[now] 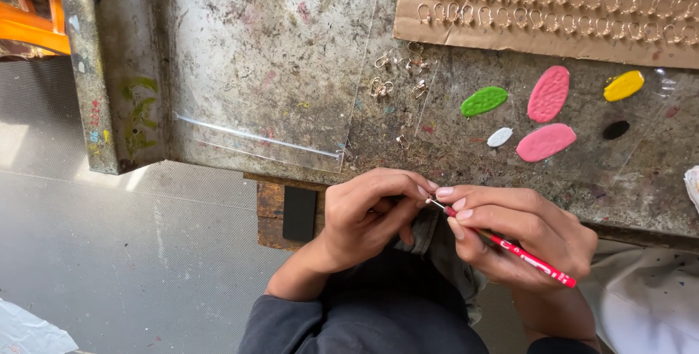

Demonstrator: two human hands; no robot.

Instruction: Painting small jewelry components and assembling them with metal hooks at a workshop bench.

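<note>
2 hands meet at the near edge of a stained workbench, a red tool touching a tiny piece pinched between fingertips.

The right hand [528,234] grips a thin red pencil-like tool [520,252] like a pen, its fine metal tip pointing left to the left hand [368,215], whose thumb and forefinger are closed on a very small item [428,200], too small to identify; it sits just at the tool's tip, between both hands' fingertips. On the workbench [291,48] beyond lie loose gold-coloured metal hooks [397,77], a clear plastic sheet [262,106], and flattened blobs of paint or clay: 1 green [483,100], 2 pink [547,117], 1 yellow [623,85], 1 white [499,136], 1 black [615,130]. A cardboard sheet [437,26] holds rows of similar hooks.
</note>
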